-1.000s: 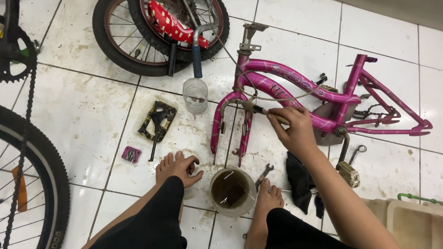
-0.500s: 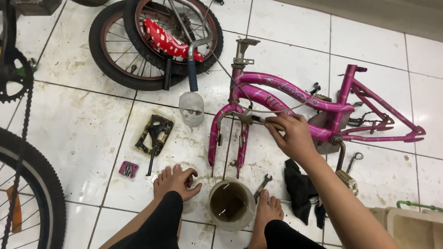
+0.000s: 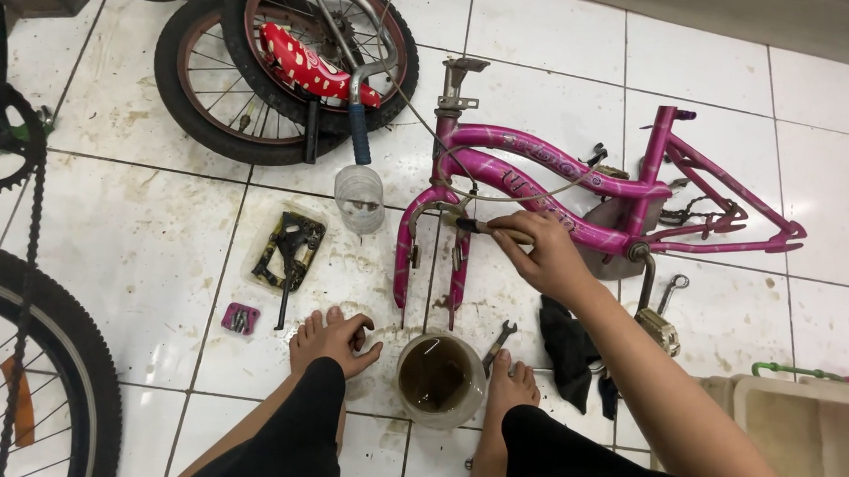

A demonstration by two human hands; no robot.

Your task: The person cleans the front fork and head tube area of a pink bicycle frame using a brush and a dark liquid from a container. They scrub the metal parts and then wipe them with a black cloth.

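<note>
My right hand is shut on a small brush with a wooden handle. Its dark tip touches the fork crown of a pink bicycle frame lying on the tiled floor. My left hand rests low by my left foot with fingers spread and nothing in it. It lies just left of a round container of brown liquid that stands between my feet.
A wrench, a black rag and a pedal lie near the frame. A clear tray of black parts sits left. Two small wheels lie top left, a large bike wheel at left, a beige tub bottom right.
The view has shifted a little. My right hand stays at the fork with the brush, and my left hand has not moved.
</note>
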